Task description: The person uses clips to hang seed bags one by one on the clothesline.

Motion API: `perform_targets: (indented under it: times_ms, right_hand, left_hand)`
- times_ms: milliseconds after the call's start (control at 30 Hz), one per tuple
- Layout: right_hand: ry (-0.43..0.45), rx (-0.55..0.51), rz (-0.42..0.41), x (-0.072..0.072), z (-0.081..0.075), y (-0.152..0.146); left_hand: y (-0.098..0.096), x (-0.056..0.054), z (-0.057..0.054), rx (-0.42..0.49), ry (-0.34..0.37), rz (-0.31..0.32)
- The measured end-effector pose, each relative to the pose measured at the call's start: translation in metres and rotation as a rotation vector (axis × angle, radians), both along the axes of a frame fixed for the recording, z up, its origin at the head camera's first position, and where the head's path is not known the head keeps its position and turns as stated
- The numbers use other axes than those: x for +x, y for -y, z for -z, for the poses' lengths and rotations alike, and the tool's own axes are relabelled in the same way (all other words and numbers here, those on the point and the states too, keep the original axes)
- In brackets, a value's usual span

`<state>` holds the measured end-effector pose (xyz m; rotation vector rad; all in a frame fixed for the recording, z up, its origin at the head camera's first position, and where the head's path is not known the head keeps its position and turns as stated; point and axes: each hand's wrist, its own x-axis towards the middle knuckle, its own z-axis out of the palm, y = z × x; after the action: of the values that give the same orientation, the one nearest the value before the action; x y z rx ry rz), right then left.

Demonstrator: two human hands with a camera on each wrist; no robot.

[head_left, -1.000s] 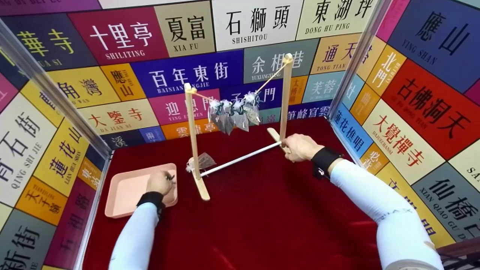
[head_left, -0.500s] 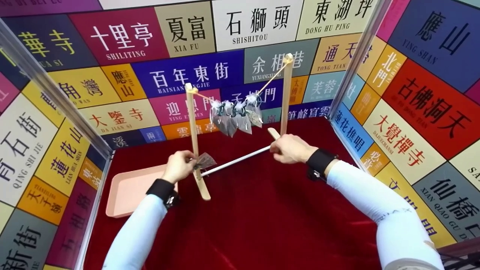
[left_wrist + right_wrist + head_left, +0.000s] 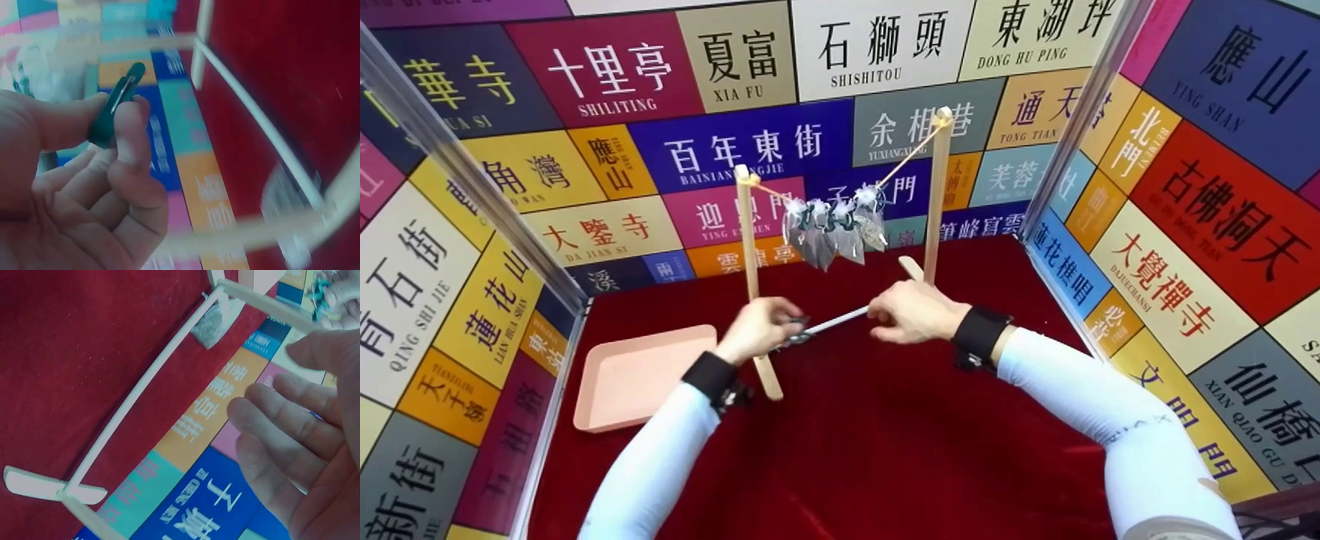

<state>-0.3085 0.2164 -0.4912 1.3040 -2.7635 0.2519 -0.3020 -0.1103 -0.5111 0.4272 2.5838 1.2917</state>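
Observation:
My left hand (image 3: 763,328) is beside the left wooden post (image 3: 748,247) of a stand. Thumb and forefinger pinch a green clothespin (image 3: 117,107) with a wire spring. My right hand (image 3: 919,311) is near the stand's right side, in front of the white rod (image 3: 840,320) in the head view. Its fingers (image 3: 281,444) are loosely extended and hold nothing. Several small sheer bags (image 3: 847,236) hang in a bunch from the string (image 3: 911,156) between the post tops, with green clips among them. Another sheer bag (image 3: 216,323) lies at the left post's foot, mostly hidden in the head view.
A pink tray (image 3: 637,382) lies left of the stand on the red cloth (image 3: 885,450). Printed panels (image 3: 735,150) wall the back and both sides. The right post (image 3: 937,195) stands near the back right corner.
My left hand has come up from the tray, past the left post, bringing the clothespin. My right hand has left the right post's foot and moved left and slightly toward me.

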Motion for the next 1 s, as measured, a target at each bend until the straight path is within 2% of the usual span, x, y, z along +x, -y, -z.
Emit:
perform_targets:
  times_ms: [167,300,400,633,733,833,900,1000]
  right_hand:
    - [0.003,-0.013,-0.002,0.008,0.0,0.015]
    - [-0.02,-0.045,-0.033,0.01,0.003,0.018]
    - [-0.059,-0.066,-0.036,0.011,0.007,0.013]
    - [-0.221,-0.054,-0.021,0.014,0.016,0.001]
    - [-0.258,-0.028,-0.043,0.013,0.017,-0.003]
    - [-0.237,-0.059,-0.087,0.01,0.017,-0.008]
    - [-0.205,-0.102,-0.121,0.007,0.017,-0.014]
    - [-0.193,-0.144,-0.148,0.003,0.018,-0.025]
  left_hand:
    - [-0.04,0.004,-0.009,0.088,-0.012,0.137]
    - [-0.057,0.006,-0.01,0.167,-0.011,0.21]
    - [-0.062,0.007,-0.006,0.213,0.009,0.214]
    - [-0.065,0.008,0.004,0.291,0.074,0.158]
    - [-0.059,0.006,0.008,0.263,0.092,0.14]
    - [-0.04,0.0,0.01,0.183,0.144,0.149]
    - [-0.02,-0.007,0.009,0.098,0.198,0.177]
    - [0.014,-0.018,0.008,-0.084,0.259,0.197]
